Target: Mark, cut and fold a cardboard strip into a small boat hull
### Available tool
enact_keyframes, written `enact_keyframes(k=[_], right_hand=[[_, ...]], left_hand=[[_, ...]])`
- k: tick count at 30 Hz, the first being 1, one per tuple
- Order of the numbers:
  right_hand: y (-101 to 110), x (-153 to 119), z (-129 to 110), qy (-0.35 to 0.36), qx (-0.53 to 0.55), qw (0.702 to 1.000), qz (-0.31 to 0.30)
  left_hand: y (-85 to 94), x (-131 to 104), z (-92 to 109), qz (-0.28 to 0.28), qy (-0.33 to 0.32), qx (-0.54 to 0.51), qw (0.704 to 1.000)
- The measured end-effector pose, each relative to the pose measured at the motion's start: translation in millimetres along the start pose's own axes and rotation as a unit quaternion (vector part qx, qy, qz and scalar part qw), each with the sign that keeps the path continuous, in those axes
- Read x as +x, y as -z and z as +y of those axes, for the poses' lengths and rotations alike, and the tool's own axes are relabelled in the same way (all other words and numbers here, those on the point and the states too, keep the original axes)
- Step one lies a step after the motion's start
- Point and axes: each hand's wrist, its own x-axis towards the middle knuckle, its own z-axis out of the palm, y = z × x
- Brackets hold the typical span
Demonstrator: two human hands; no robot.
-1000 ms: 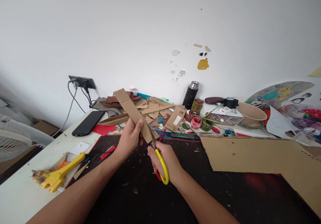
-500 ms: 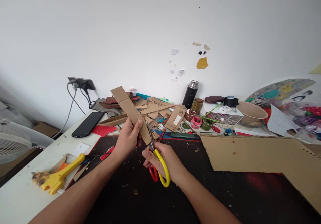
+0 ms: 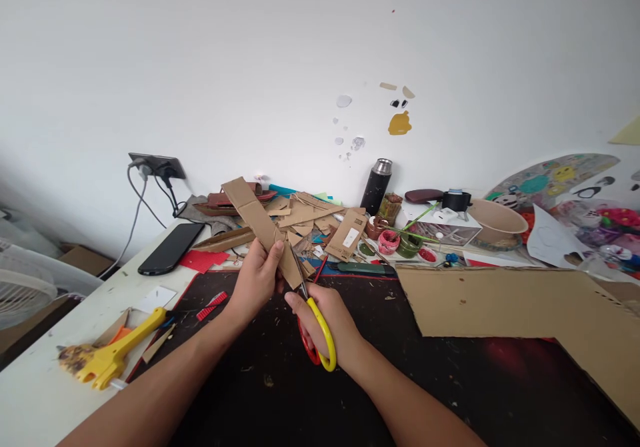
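A long brown cardboard strip (image 3: 253,211) slants up and to the left, raised above the dark mat (image 3: 240,380). My left hand (image 3: 257,273) is closed on its lower half, with the thumb lying along the front face. In my right hand (image 3: 327,313) is a pair of scissors (image 3: 325,340) with one yellow and one red handle loop. The scissor blades point up at the strip's lower right edge, beside my left thumb. Part of the blades lies against the cardboard, so how far apart they are is hard to see.
Cardboard scraps (image 3: 305,217) pile up behind my hands, near paint jars (image 3: 389,240) and a black thermos (image 3: 377,187). A large cardboard sheet (image 3: 490,303) covers the mat's right side. To the left lie a phone (image 3: 170,248) and a yellow glue gun (image 3: 120,350).
The scissor handles have come closer together, and the red loop has shifted slightly right. My left hand still holds the strip in about the same place. The whole view has shifted a little.
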Motion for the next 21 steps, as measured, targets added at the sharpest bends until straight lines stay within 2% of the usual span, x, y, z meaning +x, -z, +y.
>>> enact_keyframes(k=[13,21], right_hand=[[-13.5,-4.3,-0.2,-0.008,-0.009,0.999,0.033],[-14.5,-0.2,0.0,0.008,-0.036,0.998,0.043]], left_hand=[[-0.4,-1.0,0.3,-0.010,0.007,0.021,1.000],[0.5,1.6,-3.0,-0.008,-0.005,0.037,0.999]])
